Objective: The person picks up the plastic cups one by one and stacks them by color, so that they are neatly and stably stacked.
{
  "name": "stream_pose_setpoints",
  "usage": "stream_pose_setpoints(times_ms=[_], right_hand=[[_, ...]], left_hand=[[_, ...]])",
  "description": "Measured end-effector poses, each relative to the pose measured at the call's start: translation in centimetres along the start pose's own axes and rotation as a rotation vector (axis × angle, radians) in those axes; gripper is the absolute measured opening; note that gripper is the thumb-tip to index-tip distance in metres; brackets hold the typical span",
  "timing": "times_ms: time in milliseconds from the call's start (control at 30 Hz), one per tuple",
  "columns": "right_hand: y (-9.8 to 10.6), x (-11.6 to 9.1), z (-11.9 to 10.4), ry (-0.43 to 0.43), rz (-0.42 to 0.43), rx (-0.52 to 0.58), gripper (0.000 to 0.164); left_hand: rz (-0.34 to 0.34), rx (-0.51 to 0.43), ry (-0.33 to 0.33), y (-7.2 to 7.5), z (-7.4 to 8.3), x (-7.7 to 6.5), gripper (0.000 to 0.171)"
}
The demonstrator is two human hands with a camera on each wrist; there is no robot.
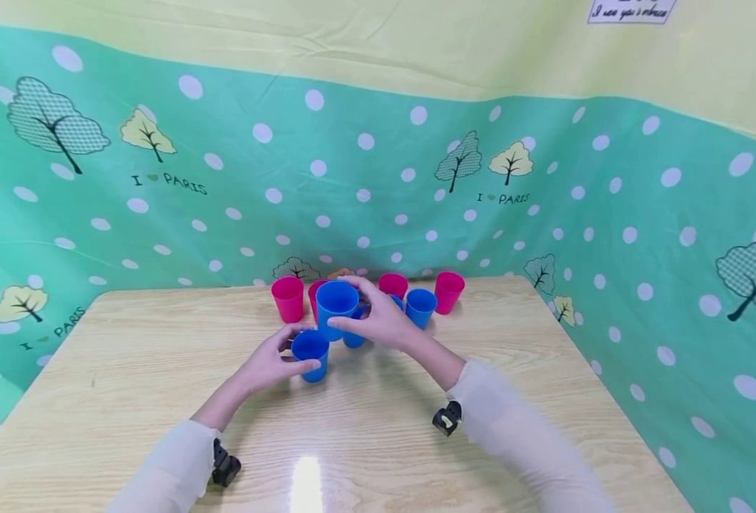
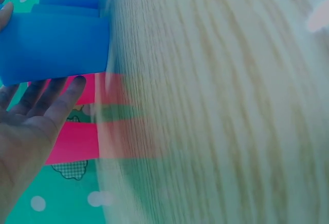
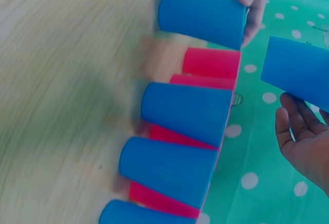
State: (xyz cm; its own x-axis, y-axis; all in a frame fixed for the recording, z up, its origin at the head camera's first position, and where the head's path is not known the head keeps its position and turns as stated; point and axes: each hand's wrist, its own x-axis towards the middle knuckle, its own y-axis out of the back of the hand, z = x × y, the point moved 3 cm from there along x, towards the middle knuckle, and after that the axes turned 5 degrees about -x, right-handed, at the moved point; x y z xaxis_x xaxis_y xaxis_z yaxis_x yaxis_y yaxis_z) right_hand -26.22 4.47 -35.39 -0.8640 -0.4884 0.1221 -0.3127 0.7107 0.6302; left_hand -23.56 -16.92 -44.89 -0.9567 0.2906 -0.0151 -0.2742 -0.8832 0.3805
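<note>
My right hand [image 1: 380, 317] grips a blue cup [image 1: 335, 308] from its right side, raised above the table. In the right wrist view that raised cup [image 3: 298, 72] is well apart from the standing ones. To the left and nearer, my left hand [image 1: 271, 367] holds another blue cup [image 1: 311, 356], thumb on the near side and fingers behind. The left wrist view shows this cup [image 2: 56, 47] upright at the table surface. A further blue cup [image 1: 354, 340] stands partly hidden behind the raised one.
Behind stands a row of cups: a blue cup [image 1: 421, 308] at the right, and pink cups [image 1: 288, 299] at both ends and between, some partly covered by the right hand. A green dotted cloth [image 1: 243, 206] hangs behind the wooden table [image 1: 127, 385].
</note>
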Motion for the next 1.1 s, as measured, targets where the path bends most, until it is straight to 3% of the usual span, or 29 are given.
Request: stream_pose_setpoints(times_ms=[300, 533, 1100], right_hand=[[-2.1, 0.2, -0.3, 0.011, -0.057, 0.016, 0.073], [-3.6, 0.2, -0.4, 0.022, -0.079, 0.002, 0.073], [-5.9, 0.3, 0.7, 0.023, -0.086, -0.009, 0.075]], left_hand=[[0.002, -0.021, 0.0, 0.0, -0.2, 0.1, 0.073], [-0.004, -0.032, -0.042, -0.1, -0.3, 0.1, 0.072], [-0.021, -0.081, -0.103, -0.2, -0.3, 0.1, 0.066]])
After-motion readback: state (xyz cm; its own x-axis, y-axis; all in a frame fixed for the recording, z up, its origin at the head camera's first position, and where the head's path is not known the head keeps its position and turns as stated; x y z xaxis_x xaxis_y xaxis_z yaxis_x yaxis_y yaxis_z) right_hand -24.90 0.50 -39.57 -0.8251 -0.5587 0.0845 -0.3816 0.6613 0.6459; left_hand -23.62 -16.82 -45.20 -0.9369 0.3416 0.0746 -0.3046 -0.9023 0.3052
